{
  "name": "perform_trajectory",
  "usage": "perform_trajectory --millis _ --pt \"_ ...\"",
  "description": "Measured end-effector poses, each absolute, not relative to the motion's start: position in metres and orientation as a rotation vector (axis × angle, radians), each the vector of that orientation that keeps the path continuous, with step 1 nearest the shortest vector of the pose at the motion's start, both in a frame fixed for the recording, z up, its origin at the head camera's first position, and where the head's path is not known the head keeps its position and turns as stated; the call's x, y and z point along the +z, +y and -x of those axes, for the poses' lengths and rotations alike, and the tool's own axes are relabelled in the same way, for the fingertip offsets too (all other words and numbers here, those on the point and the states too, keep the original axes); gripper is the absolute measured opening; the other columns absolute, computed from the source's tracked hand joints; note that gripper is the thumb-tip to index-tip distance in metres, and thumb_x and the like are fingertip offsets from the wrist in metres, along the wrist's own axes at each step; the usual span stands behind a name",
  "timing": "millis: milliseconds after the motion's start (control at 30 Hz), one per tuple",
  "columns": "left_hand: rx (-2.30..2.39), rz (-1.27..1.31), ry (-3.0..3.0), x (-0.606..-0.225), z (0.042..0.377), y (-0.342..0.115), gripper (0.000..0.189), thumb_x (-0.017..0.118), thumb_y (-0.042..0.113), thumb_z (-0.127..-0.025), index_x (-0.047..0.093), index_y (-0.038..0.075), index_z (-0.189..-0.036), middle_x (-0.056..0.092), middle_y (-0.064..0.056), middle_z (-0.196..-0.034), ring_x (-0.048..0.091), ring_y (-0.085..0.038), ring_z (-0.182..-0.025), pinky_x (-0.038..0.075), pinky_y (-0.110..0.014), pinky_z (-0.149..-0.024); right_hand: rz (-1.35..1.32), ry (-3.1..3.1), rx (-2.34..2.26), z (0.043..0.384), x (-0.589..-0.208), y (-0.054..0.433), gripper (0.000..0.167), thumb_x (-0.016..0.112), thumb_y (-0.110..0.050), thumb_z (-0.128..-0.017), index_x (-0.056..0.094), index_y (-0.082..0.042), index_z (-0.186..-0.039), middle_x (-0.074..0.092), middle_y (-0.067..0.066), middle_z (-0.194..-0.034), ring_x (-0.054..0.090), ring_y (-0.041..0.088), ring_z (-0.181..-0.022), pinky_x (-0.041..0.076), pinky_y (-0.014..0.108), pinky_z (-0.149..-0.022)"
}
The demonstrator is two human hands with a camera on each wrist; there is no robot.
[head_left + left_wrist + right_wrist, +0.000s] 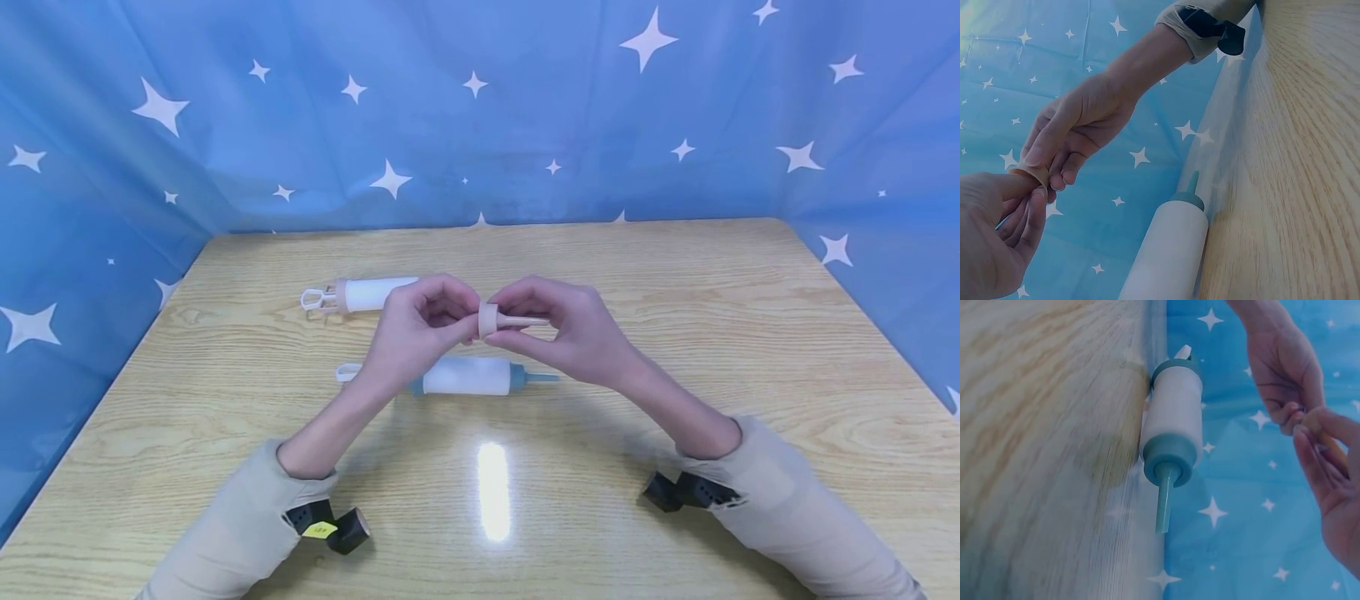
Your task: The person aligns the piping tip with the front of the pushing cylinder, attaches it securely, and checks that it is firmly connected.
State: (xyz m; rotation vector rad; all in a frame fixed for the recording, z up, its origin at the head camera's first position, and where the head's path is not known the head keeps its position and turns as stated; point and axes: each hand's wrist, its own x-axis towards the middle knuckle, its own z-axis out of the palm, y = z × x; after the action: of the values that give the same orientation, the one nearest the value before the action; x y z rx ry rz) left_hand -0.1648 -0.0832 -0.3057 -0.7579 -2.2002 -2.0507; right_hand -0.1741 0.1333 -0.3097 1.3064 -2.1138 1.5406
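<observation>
In the head view a beige nozzle cap (487, 319) with a thin spout is held above the table between both hands. My right hand (573, 329) pinches its collar between thumb and fingers, the spout pointing right toward the palm. From the other side my left hand (423, 321) grips the cap's open end, and in the left wrist view a digit overlaps the opening. Below the hands lies a white piping syringe (467, 376) with blue-green ends and a blue-green spout, partly covered by the left wrist. Behind the left hand lies a second white syringe (371, 294), its beige end and white handle facing left.
Both syringes lie on a wood-grain table (750, 333). A blue curtain (525, 125) with white stars hangs along the back and sides. Black wrist cameras sit at both sleeves, close over the table.
</observation>
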Motion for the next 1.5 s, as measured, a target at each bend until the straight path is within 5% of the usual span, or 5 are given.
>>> perform_trajectory --millis 767,1067,1500 --pt "-1.834 0.820 -2.342 -0.296 0.174 -0.100 0.009 0.070 0.008 -0.096 0.070 0.002 -0.103 0.070 -0.007 -0.094 0.064 -0.022 -0.082 0.055 -0.030 -0.070 -1.264 -2.132 1.469 0.180 -0.307 0.141 0.035 0.080 0.011 -0.078 0.068 0.003 -0.110 0.074 0.003 -0.094 0.071 0.015 -0.082 0.059 0.029 -0.075" --pt "-1.685 0.825 -2.448 -0.296 0.186 -0.112 0.013 0.070 0.008 -0.095 0.070 0.005 -0.108 0.071 -0.004 -0.102 0.066 -0.017 -0.093 0.055 -0.033 -0.083 -1.248 -2.146 1.451 0.180 -0.306 0.142 0.035 0.081 0.009 -0.078 0.068 0.004 -0.110 0.074 0.003 -0.095 0.071 0.014 -0.082 0.059 0.028 -0.074" --pt "-1.543 0.762 -2.533 -0.305 0.207 -0.135 0.022 0.070 0.012 -0.096 0.069 0.001 -0.115 0.070 -0.011 -0.110 0.066 -0.020 -0.099 0.053 -0.029 -0.086 -1.230 -2.168 1.446 0.179 -0.306 0.143 0.036 0.082 0.008 -0.078 0.069 0.003 -0.111 0.074 0.002 -0.094 0.070 0.014 -0.082 0.058 0.027 -0.073"
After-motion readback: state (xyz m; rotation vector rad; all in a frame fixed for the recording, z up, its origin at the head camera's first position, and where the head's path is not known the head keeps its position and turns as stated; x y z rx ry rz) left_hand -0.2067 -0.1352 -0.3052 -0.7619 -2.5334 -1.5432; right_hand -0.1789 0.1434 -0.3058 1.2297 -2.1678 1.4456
